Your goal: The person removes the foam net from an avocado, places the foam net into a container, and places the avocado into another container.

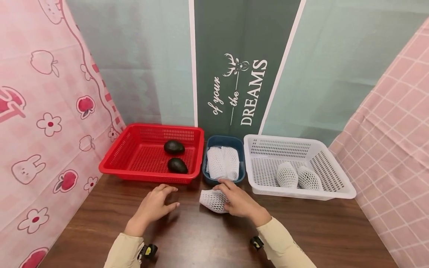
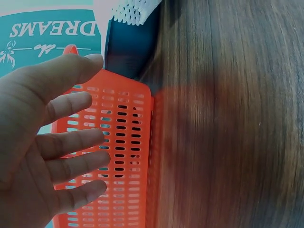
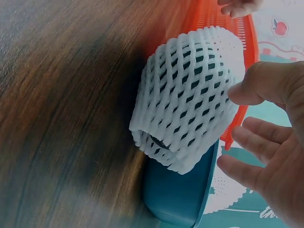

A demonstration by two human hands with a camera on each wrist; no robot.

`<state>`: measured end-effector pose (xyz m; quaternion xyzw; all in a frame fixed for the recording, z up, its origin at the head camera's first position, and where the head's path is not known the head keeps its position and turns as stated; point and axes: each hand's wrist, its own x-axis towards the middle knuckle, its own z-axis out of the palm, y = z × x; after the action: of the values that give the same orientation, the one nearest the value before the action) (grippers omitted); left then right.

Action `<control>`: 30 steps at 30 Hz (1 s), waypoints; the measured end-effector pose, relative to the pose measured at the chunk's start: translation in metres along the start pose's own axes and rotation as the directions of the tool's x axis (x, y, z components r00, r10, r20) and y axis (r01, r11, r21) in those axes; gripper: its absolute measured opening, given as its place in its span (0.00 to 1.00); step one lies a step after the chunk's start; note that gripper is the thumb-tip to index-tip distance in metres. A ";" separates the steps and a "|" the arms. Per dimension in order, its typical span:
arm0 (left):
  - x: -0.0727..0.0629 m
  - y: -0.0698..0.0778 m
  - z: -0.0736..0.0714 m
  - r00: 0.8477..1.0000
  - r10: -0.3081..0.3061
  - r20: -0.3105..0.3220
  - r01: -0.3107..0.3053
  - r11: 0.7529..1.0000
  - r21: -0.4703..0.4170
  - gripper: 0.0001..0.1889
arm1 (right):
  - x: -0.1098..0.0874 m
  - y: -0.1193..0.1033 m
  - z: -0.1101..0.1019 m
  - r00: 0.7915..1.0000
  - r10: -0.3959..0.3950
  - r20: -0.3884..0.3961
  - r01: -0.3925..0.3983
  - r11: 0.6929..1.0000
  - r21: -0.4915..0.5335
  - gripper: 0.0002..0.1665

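Note:
A white foam net sleeve (image 1: pixel 213 201) with a dark fruit showing through its mesh lies on the table before the blue bin. My right hand (image 1: pixel 238 199) is at its right end, thumb and fingers spread on either side. In the right wrist view the thumb (image 3: pixel 249 88) overlaps the net sleeve (image 3: pixel 183 95), while the other visible fingers stand loosely apart from it. My left hand (image 1: pixel 155 204) hovers in front of the red basket (image 1: pixel 151 176), holding nothing. Its fingers are loosely extended in the left wrist view. Two dark avocados (image 1: pixel 174 147) lie in that basket.
A blue bin (image 1: pixel 206 178) with stacked foam net sleeves (image 1: pixel 223 163) stands between the red basket and a white basket (image 1: pixel 268 190). Two net-wrapped fruits (image 1: pixel 287 175) lie in the white one. Curtains (image 1: pixel 161 74) hang behind the brown table (image 1: pixel 197 242) and along its sides.

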<state>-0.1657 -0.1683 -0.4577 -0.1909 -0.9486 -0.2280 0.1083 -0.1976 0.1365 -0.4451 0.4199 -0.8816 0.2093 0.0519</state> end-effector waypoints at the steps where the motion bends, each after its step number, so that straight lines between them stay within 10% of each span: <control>1: 0.000 0.000 0.001 1.000 0.001 -0.006 -0.001 1.000 -0.001 0.22 | 0.000 0.000 0.000 1.000 0.002 0.000 -0.002 1.000 0.001 0.32; 15: 0.013 0.017 0.022 0.991 0.136 0.012 -0.135 0.989 -0.064 0.20 | -0.022 0.010 -0.006 0.991 0.111 -0.070 -0.105 0.990 0.092 0.30; 30: 0.028 0.032 0.036 0.977 0.213 -0.005 -0.212 0.970 -0.115 0.15 | -0.033 0.018 -0.003 0.961 0.272 0.040 -0.275 0.956 0.100 0.31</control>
<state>-0.1818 -0.1165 -0.4684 -0.2982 -0.9084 -0.2686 0.1173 -0.1901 0.1715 -0.4567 0.2986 -0.9197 0.2548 -0.0111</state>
